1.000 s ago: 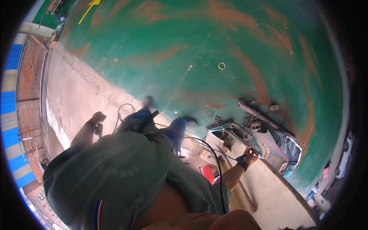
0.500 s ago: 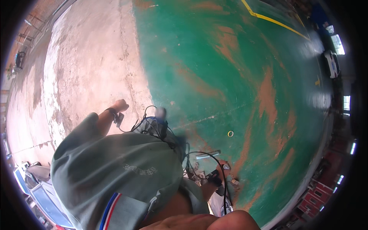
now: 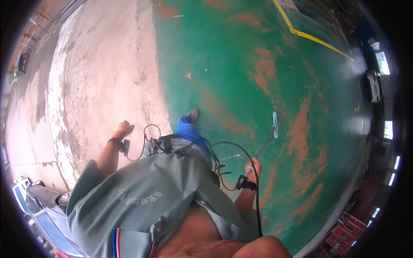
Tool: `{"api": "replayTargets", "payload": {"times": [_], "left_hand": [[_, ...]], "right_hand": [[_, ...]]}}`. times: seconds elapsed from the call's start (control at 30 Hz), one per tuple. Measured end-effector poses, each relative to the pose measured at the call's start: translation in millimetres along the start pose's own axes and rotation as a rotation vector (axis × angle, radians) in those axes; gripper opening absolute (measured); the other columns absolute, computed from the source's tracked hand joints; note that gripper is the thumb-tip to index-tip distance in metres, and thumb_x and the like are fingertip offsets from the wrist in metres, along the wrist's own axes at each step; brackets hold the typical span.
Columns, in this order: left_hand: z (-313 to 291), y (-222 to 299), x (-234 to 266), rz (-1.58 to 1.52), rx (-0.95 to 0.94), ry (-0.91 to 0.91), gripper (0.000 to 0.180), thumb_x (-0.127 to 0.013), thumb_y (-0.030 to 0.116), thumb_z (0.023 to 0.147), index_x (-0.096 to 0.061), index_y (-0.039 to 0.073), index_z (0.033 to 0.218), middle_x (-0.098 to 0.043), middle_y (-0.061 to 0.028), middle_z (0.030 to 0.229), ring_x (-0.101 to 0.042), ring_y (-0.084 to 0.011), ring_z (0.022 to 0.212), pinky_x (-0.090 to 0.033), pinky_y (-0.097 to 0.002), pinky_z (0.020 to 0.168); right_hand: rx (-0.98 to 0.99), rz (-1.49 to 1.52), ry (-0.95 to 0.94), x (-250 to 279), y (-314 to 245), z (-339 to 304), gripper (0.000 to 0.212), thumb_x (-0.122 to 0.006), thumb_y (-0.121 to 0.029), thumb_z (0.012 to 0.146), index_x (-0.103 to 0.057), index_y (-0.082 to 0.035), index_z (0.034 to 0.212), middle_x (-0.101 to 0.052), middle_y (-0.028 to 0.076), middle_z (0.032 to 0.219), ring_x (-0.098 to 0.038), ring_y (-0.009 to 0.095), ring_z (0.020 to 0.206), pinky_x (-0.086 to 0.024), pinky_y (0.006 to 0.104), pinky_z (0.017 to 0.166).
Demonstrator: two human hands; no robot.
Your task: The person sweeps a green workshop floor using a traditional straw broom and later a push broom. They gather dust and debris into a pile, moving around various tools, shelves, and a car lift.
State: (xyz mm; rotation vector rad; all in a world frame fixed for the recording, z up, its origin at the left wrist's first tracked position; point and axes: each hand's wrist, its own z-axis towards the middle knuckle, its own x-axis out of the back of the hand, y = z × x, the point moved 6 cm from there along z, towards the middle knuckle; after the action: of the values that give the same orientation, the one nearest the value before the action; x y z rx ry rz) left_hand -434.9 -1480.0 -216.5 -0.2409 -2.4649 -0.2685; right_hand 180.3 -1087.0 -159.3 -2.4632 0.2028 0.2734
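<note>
A long thin handle (image 3: 263, 148) with a pale, bar-shaped head (image 3: 275, 124) is gripped in my right hand (image 3: 253, 165). The head is over the green floor, ahead and to the right; I cannot tell what kind of tool it is. My left hand (image 3: 124, 128) hangs out over the bare concrete, fingers curled, with nothing visible in it. Both wrists carry a small black strapped device, and black cables (image 3: 189, 148) loop from them across my waist. My blue trouser leg and shoe (image 3: 192, 115) show ahead of my grey shirt.
Green painted floor (image 3: 215, 64) streaked with brown dirt (image 3: 264, 69) meets pale concrete (image 3: 107, 64) at a straight seam. A yellow line (image 3: 318, 40) runs at the far right. Vehicles (image 3: 47, 219) stand behind on the left, and a white car (image 3: 374, 86) at the far right.
My right hand has moved forward, and the pale tool head has swung out ahead to the right. One leg has stepped forward. A small yellowish ring on the floor is out of sight now.
</note>
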Motion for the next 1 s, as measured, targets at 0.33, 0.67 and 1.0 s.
{"api": "replayTargets", "payload": {"times": [0.33,0.67,1.0], "left_hand": [[23.3,324.6,116.9,-0.178,-0.652,0.036,0.046,-0.058,0.041,0.087,-0.061,-0.001,0.107,-0.064,-0.0199,0.101,-0.062,-0.0289,0.096,-0.047,-0.0377,0.084],[-147.1,569.8,-74.0,-0.547,-0.499,-1.102,0.029,-0.048,0.030,0.095,-0.054,0.002,0.091,-0.061,-0.0092,0.083,-0.060,-0.0198,0.077,-0.048,-0.0334,0.075],[-90.5,669.6,-190.8,-0.513,-0.320,-0.824,0.023,-0.049,0.020,0.092,-0.053,0.004,0.076,-0.055,-0.0042,0.067,-0.056,-0.0162,0.059,-0.051,-0.0279,0.051]], "right_hand": [[0.073,-0.196,-0.126,-230.0,-94.9,-6.6,0.020,-0.063,-0.017,0.083,-0.057,-0.004,0.070,-0.054,0.003,0.061,-0.048,0.009,0.046,-0.037,0.0238,0.040],[0.229,-0.225,-0.328,-234.2,-105.5,-48.4,0.024,-0.062,-0.021,0.085,-0.064,0.003,0.083,-0.059,0.006,0.067,-0.055,0.011,0.051,-0.042,0.0260,0.042],[0.339,0.317,-0.027,159.1,-86.4,47.8,0.030,-0.055,-0.025,0.092,-0.056,-0.003,0.111,-0.063,0.007,0.094,-0.062,0.014,0.075,-0.050,0.0258,0.061]]}}
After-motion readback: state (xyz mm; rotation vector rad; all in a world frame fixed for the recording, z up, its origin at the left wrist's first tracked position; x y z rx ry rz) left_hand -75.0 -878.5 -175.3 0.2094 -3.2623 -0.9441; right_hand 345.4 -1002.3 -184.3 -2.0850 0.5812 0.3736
